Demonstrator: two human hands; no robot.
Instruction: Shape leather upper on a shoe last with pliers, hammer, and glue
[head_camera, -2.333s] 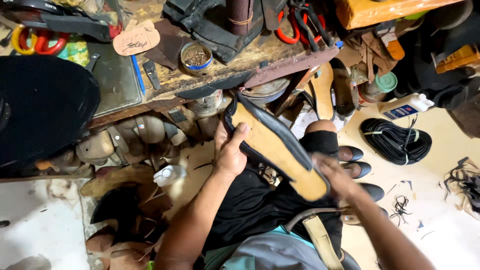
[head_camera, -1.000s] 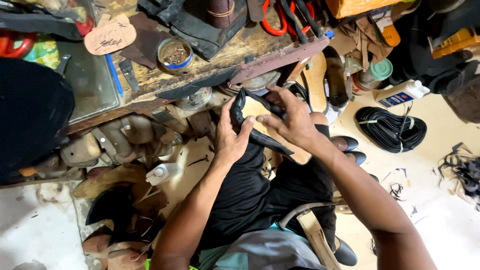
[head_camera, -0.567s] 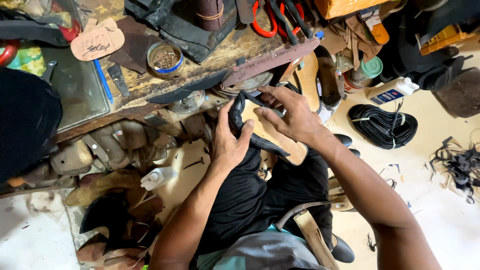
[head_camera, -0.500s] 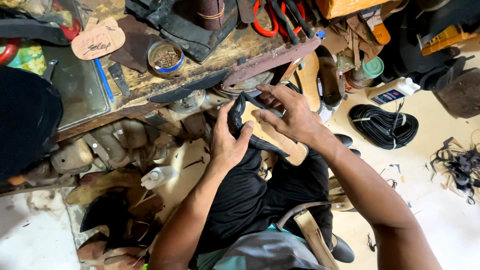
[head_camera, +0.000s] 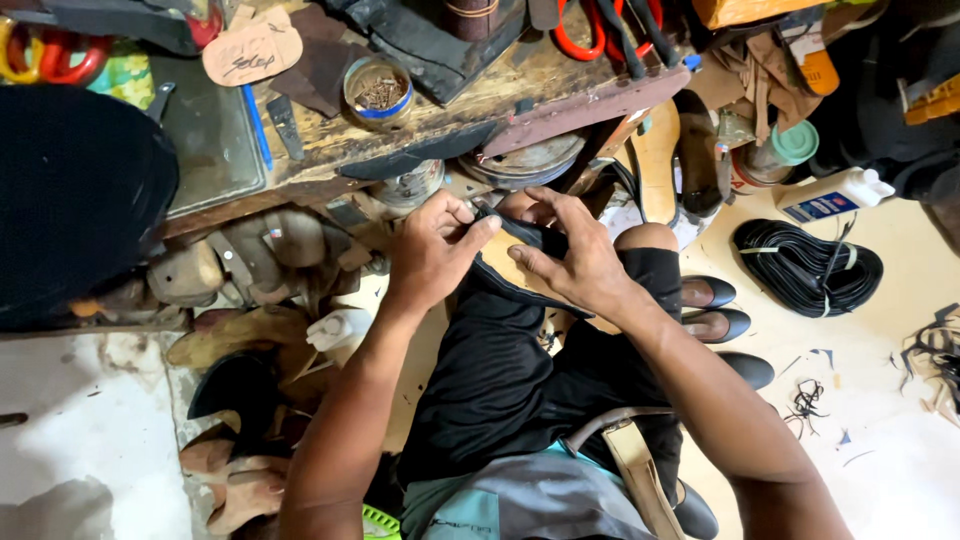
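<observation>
A tan shoe sole with a black leather edge (head_camera: 505, 262) rests on my lap over black shorts. My left hand (head_camera: 432, 250) pinches the black edge at the sole's upper end. My right hand (head_camera: 572, 255) presses on the sole from the right, fingers spread over the black leather. Most of the sole is hidden under both hands.
A cluttered wooden workbench (head_camera: 470, 95) stands ahead, with a tin of nails (head_camera: 378, 92), red-handled scissors (head_camera: 580, 30) and a heart-shaped leather piece (head_camera: 252, 50). Black shoes (head_camera: 715, 310), a coil of black cord (head_camera: 805, 265) and a white bottle (head_camera: 830, 195) lie on the floor to the right.
The long sole lay stretched across my lap with hands at each end; now both hands have come together at its upper end near the bench.
</observation>
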